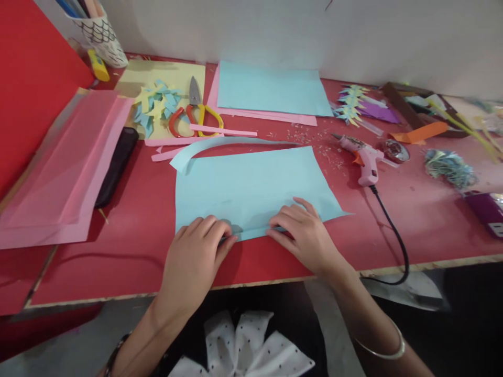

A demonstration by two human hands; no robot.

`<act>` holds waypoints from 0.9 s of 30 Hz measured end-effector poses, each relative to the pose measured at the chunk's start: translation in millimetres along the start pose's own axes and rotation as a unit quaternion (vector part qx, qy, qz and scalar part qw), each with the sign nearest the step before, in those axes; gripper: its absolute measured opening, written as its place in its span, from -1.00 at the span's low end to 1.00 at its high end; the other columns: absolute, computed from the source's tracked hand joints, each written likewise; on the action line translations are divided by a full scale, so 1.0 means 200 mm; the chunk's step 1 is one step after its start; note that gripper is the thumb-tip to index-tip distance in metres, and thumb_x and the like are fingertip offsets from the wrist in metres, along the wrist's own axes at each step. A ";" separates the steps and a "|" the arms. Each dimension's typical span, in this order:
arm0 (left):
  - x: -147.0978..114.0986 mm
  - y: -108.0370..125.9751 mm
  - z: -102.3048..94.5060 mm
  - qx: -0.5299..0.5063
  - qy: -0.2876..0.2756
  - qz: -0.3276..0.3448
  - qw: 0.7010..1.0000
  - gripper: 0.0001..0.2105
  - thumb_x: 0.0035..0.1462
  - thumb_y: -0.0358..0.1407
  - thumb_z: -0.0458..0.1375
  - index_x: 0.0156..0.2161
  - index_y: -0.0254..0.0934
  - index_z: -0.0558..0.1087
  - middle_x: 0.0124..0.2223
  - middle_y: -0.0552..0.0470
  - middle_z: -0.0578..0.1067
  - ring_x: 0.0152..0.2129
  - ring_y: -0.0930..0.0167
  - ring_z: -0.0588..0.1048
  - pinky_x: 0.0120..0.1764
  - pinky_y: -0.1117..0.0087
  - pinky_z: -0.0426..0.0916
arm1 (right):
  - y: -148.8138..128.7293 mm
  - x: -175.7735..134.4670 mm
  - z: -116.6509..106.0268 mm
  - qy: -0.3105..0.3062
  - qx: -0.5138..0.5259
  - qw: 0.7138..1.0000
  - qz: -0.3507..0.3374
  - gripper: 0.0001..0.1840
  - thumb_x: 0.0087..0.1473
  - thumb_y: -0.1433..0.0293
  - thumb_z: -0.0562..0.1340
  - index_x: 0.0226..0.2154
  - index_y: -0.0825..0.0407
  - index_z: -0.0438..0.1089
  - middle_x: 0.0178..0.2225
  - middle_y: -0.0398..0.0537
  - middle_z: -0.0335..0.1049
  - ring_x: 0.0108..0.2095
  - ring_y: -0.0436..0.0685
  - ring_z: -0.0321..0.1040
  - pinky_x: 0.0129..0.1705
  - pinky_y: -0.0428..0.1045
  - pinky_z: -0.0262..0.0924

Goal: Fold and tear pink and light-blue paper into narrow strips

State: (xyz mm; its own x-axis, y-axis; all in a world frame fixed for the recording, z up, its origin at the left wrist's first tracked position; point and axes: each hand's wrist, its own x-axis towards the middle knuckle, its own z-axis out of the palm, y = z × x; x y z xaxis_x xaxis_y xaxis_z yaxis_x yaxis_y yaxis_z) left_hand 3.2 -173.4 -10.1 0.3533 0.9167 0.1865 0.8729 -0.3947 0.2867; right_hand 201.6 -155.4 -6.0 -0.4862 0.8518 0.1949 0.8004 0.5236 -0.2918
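Observation:
A light blue sheet of paper (251, 183) lies on the red table in front of me. Its near edge is pinched between thumb and fingers of my left hand (200, 241) on the left. Further right along that edge, my right hand (301, 230) pinches the paper too, one finger raised off it. The edge looks slightly turned up between the hands. Behind the sheet curls a narrow blue paper strip (204, 146), next to pink paper strips (231, 131). Scissors (195, 107) with red and yellow handles rest beyond them.
A pink glue gun (367, 159) with a black cord stands right of the sheet. Pink sheets (58, 173) and a dark phone-like object (118, 167) lie left. At the back are blue paper (275, 89), cut paper pieces (157, 102), a pen cup (100, 36) and a brown tray (404, 107).

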 end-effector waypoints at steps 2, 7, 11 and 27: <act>0.00 0.00 0.00 -0.005 -0.003 -0.002 1.000 -0.88 0.10 -0.33 0.02 -0.46 -0.24 0.25 -0.48 0.10 0.36 -0.52 0.41 0.32 -0.46 0.40 0.14 | 0.03 -0.01 -0.01 0.006 -0.006 1.000 0.003 -0.71 0.14 0.33 -0.01 -0.53 0.02 0.28 -0.54 -0.19 0.28 -0.45 -0.02 0.21 0.04 0.07 -0.10; 0.01 0.00 0.00 -0.015 -0.016 -0.009 1.000 -0.87 0.11 -0.32 0.00 -0.46 -0.24 0.25 -0.47 0.10 0.36 -0.51 0.41 0.32 -0.45 0.40 0.14 | 0.08 -0.03 -0.03 0.009 -0.029 1.000 0.002 -0.72 0.13 0.33 0.01 -0.53 0.03 0.28 -0.56 -0.19 0.26 -0.48 -0.02 0.19 0.03 0.08 -0.07; 0.00 -0.01 0.00 -0.014 -0.018 -0.010 1.000 -0.87 0.12 -0.33 -0.01 -0.46 -0.24 0.24 -0.47 0.09 0.35 -0.51 0.41 0.32 -0.46 0.40 0.14 | 0.10 -0.04 -0.04 0.013 -0.015 1.000 -0.010 -0.72 0.12 0.33 0.01 -0.53 0.03 0.28 -0.55 -0.18 0.26 -0.48 -0.03 0.19 0.02 0.05 -0.05; 0.00 -0.01 0.00 -0.030 -0.018 -0.022 0.999 -0.81 0.14 -0.27 -0.06 -0.48 -0.23 0.22 -0.47 0.08 0.36 -0.51 0.41 0.32 -0.47 0.40 0.14 | 0.15 -0.09 -0.08 -0.006 -0.032 0.999 0.037 -0.73 0.13 0.31 0.00 -0.53 0.03 0.22 -0.53 -0.22 0.22 -0.44 -0.02 0.18 0.05 0.10 -0.23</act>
State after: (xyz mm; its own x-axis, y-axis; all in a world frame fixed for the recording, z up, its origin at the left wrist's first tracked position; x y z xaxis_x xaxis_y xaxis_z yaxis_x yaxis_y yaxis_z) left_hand 1.2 -171.9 -11.5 0.3286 0.9342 0.1392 0.8660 -0.3568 0.3504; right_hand 239.3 -154.7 -3.2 -0.4285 0.8886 0.1636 0.8548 0.4574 -0.2452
